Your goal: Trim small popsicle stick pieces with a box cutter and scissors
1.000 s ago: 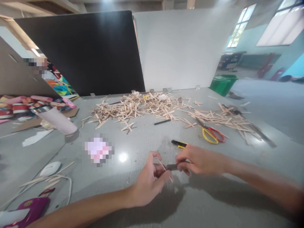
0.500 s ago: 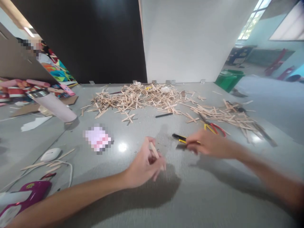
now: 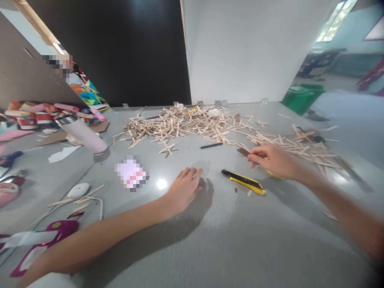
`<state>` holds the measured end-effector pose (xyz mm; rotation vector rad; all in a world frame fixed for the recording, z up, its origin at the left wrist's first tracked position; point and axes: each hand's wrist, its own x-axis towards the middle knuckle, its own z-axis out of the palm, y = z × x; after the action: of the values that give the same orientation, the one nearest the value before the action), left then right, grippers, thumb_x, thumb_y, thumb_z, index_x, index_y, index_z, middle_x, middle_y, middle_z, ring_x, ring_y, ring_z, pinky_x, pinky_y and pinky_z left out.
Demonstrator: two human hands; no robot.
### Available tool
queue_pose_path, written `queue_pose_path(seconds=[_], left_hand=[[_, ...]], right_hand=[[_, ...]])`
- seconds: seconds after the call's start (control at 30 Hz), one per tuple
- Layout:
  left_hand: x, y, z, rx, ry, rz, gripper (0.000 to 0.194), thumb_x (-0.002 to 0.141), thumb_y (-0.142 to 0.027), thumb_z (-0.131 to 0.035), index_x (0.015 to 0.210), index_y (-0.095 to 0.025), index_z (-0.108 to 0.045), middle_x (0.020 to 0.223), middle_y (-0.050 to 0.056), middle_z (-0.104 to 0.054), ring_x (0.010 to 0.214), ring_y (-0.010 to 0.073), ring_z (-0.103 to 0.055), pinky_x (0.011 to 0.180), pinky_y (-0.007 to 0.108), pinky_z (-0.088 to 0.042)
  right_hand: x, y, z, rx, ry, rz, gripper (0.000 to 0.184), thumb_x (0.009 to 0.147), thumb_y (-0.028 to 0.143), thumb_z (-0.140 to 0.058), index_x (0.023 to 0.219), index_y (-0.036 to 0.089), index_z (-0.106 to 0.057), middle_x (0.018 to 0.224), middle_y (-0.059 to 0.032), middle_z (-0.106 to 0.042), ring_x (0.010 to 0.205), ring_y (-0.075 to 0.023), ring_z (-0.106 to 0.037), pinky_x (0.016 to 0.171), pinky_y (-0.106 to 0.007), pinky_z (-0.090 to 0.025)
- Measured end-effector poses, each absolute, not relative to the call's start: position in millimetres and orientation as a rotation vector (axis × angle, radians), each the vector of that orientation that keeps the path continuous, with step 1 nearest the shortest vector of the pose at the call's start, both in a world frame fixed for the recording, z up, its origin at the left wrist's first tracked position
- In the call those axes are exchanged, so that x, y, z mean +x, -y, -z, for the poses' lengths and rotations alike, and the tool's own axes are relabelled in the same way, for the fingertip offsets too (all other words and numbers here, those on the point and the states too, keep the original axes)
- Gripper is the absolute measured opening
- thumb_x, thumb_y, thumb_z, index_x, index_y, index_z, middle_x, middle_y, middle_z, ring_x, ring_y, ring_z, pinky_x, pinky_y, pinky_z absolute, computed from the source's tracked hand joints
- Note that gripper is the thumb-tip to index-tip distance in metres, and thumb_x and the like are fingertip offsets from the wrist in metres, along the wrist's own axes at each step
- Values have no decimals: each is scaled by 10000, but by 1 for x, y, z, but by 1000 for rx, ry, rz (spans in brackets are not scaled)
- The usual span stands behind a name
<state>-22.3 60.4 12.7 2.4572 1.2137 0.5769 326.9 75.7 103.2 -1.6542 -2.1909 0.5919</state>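
My right hand (image 3: 270, 160) pinches a small dark flat piece (image 3: 243, 152) between thumb and fingers, above the table near the sticks. Below it lies a yellow and black utility knife (image 3: 243, 182), free of both hands. My left hand (image 3: 183, 190) is turned back up over the middle of the table, its fingers curled down. Whatever is under those fingers is hidden. Part of a yellow handle (image 3: 274, 175) shows beneath my right hand. Beyond both hands, a heap of wooden craft sticks (image 3: 180, 126) spreads along the back, with a thin black rod (image 3: 211, 145) before it.
To the left are a pink tumbler (image 3: 85, 136), a pixelated pink and white item (image 3: 131, 173), a white mouse-shaped object (image 3: 79, 190) and a magenta glue gun (image 3: 61, 232) with a cord. Upright black and white panels (image 3: 234, 52) close off the back. A green bin (image 3: 303, 98) stands beyond.
My right hand has let go of the utility knife, moved up and right, and taken the dark flat piece. My left hand has turned palm down; the wooden stick it held no longer shows.
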Motion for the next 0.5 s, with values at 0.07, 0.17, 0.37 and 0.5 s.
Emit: queue_pose_path(seconds=[0.07,0.17,0.37,0.5], left_hand=[[-14,-66,-16,2439,-1165,-561,345,1047,-211,-600,1382,-262,-662,1144,107,-707,1146,348,-673,1106,533,-510],[15,-73,-17,2422,-950,-397,460,1112,-296,-537,1568,-313,-589,993,76,-695,942,313,-719,937,457,-578],[82,-83,-13,2727,-928,-181,590,1179,-491,-414,1736,-300,-413,1425,208,-601,1282,417,-627,1033,576,-542],[87,-83,-15,2758,-1003,-175,492,1193,-438,-357,1578,-230,-583,1387,205,-602,1271,408,-598,1046,597,-524]], right_hand=[[330,-78,-99,-1631,2165,-567,431,1041,533,-584,778,233,-750,791,-50,-814,562,-174,-555,623,-342,-384],[333,-79,-95,-1620,2122,-546,452,1037,563,-592,768,237,-752,792,-50,-809,568,-175,-556,619,-341,-376],[328,-74,-104,-1632,2097,-575,400,1027,516,-607,780,230,-739,777,-47,-816,573,-170,-583,619,-326,-409],[323,-71,-110,-1636,2055,-618,330,1014,453,-595,832,219,-742,841,-49,-848,632,-175,-649,652,-313,-444]])
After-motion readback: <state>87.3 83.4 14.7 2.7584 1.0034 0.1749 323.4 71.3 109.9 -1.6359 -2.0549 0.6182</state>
